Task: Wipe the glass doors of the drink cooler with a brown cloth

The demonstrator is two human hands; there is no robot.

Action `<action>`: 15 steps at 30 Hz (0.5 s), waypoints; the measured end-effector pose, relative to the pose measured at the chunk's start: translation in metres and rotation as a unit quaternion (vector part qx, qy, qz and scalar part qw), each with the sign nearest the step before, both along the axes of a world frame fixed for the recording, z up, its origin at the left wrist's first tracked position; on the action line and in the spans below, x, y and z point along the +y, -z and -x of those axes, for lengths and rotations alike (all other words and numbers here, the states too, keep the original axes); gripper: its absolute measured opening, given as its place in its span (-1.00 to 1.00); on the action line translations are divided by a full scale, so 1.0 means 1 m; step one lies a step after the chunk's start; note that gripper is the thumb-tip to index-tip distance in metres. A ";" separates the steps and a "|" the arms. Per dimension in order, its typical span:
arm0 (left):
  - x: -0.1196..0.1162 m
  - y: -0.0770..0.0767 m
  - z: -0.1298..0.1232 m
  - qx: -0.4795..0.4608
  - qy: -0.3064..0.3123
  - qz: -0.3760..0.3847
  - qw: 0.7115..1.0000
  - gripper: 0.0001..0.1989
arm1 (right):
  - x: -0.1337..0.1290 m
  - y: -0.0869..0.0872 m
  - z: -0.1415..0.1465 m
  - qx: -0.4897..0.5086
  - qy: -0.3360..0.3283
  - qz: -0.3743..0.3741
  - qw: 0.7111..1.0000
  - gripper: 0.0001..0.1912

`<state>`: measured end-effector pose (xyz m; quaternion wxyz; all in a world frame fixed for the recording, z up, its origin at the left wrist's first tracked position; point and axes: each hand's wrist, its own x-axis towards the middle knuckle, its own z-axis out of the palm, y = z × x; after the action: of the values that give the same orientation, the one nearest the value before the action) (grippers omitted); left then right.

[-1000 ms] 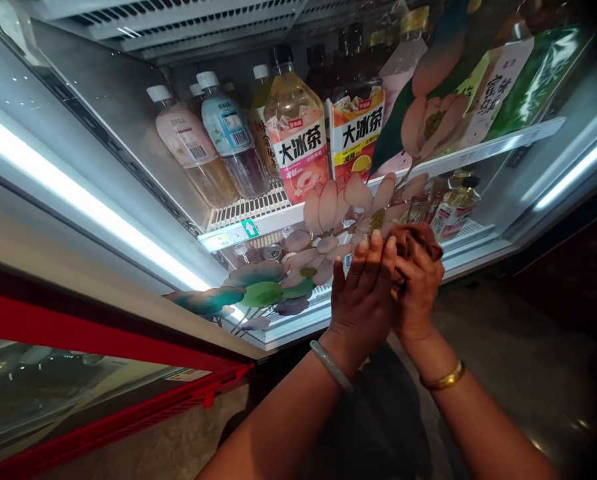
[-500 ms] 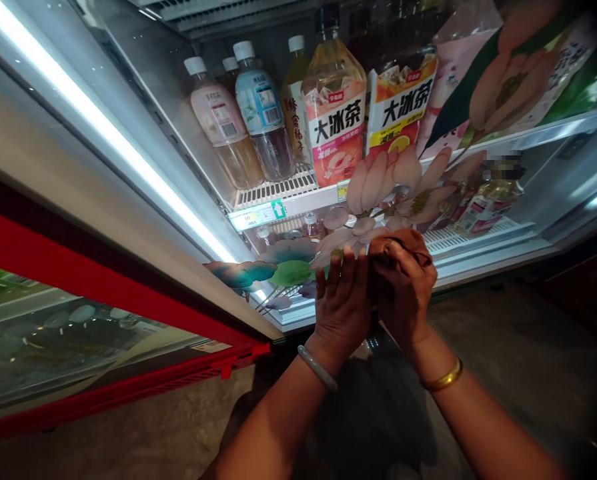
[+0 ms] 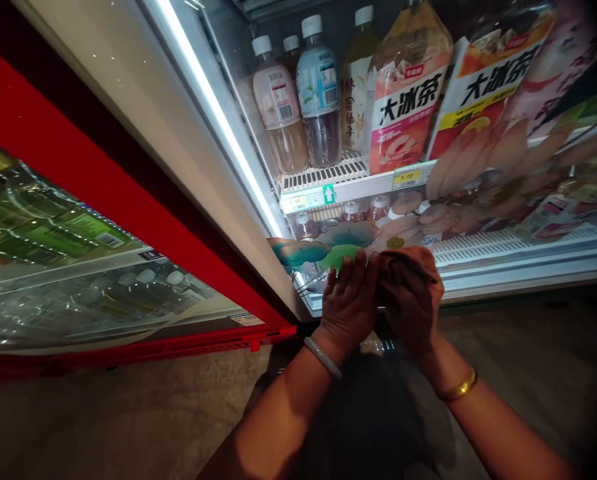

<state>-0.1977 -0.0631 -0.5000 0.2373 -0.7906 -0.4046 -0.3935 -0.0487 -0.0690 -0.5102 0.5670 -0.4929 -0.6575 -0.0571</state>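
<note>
My left hand [image 3: 349, 300], a grey bangle at its wrist, lies flat with fingers stretched out against the lower part of the glass door [image 3: 298, 267], over printed flowers and leaves. Right beside it, my right hand [image 3: 412, 310], with a gold bracelet on the wrist, presses a bunched orange-brown cloth [image 3: 434, 270] to the same glass. The fingers of that hand are bent over the cloth and partly lost in shadow. Behind the glass, small bottles [image 3: 351, 212] stand on the lower shelf.
On the shelf above are a pink-labelled bottle [image 3: 278, 110], a blue-labelled bottle [image 3: 321, 93] and large iced tea bottles [image 3: 403, 100]. A bright light strip [image 3: 218, 113] runs along the cooler's left side. Left of it stands a red-framed cooler [image 3: 143, 193] with bottles inside. Grey floor [image 3: 143, 427] lies below.
The view has turned left, so the bottles sit further right and more of the red-framed cooler shows. The right hand's fingers now lie flatter over the cloth; the left hand remains on the glass.
</note>
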 end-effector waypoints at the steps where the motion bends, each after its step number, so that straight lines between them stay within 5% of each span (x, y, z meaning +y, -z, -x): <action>1: -0.001 0.003 0.003 0.007 0.002 0.010 1.000 -0.25 | -0.002 0.004 0.003 -0.010 -0.001 -0.010 1.000 -0.68; 6: -0.015 0.022 0.029 0.000 -0.027 0.069 0.997 -0.21 | -0.013 0.032 0.041 -0.092 0.011 -0.109 0.990 -0.86; 12: -0.028 0.018 0.066 -0.038 -0.060 0.038 0.997 -0.17 | -0.003 0.005 0.051 -0.114 -0.067 -0.126 0.983 -0.62; 15: -0.032 0.020 0.075 -0.041 -0.068 0.042 0.996 -0.16 | -0.007 0.014 0.058 -0.103 -0.067 -0.112 0.986 -0.59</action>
<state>-0.2726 -0.0949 -0.5204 0.2135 -0.7540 -0.4825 -0.3912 -0.1068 -0.0764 -0.5240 0.5508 -0.3721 -0.7334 -0.1425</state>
